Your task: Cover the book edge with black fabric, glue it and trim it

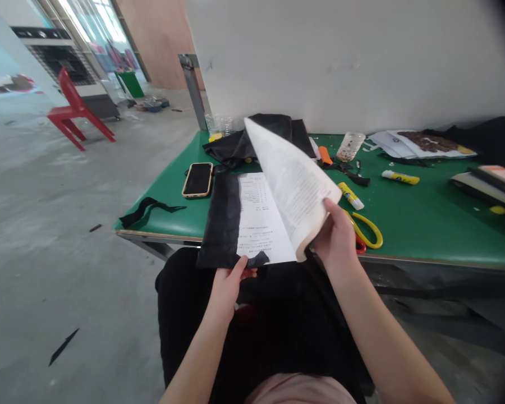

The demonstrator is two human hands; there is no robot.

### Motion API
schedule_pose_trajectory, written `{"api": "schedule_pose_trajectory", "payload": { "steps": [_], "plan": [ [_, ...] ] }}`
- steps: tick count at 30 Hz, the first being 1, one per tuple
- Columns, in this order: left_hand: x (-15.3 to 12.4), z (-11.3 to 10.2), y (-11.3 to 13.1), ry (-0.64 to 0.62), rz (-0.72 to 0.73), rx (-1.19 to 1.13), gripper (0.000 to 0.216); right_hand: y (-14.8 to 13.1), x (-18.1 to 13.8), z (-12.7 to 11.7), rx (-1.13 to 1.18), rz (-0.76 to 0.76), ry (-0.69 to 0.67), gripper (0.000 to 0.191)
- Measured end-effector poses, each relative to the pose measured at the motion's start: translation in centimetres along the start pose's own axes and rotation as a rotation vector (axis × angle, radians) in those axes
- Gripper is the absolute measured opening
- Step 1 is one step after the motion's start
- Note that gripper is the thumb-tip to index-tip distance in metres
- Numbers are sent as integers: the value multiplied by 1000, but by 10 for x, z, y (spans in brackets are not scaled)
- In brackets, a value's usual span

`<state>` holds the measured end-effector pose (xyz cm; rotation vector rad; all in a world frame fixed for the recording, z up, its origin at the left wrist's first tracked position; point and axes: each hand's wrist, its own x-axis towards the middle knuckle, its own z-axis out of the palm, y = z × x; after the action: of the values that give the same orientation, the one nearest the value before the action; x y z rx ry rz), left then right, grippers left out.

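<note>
A book (256,219) with printed pages lies open at the front edge of the green table, partly over my lap. Black sheet material (221,219) covers its left side, and a small black flap folds over the lower edge. My left hand (231,280) pinches that lower edge, thumb on top beside the flap. On the right, my right hand (336,233) grips the raised block of pages, which curls upward and leans to the left. The fingers under the pages are hidden. Just beyond my right hand are scissors (372,231) with yellow and red handles.
A phone (198,179) and a black strip (145,210) lie left of the book. Behind are crumpled black material (273,134) and a clear cup (350,147). Glue sticks (399,177) lie right. A red chair (73,109) stands on the floor.
</note>
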<state>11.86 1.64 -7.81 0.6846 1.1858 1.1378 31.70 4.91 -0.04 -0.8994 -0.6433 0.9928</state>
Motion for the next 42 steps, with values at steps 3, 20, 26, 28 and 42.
{"api": "schedule_pose_trajectory", "payload": {
  "steps": [3,20,26,28,42],
  "plan": [
    [-8,-9,12,-3,12,18,40,-5,-8,-15,-14,-71,143,39],
    [-9,-28,34,27,96,87,41,7,-40,-72,-31,-117,469,22],
    [0,-30,37,88,63,72,30,3,-49,-96,-204,112,295,32],
    [4,-30,37,102,57,54,26,-8,-52,-107,-352,252,144,41],
    [-10,-19,24,15,-148,33,44,-85,18,-149,-1872,-175,-104,38]
  ]
}}
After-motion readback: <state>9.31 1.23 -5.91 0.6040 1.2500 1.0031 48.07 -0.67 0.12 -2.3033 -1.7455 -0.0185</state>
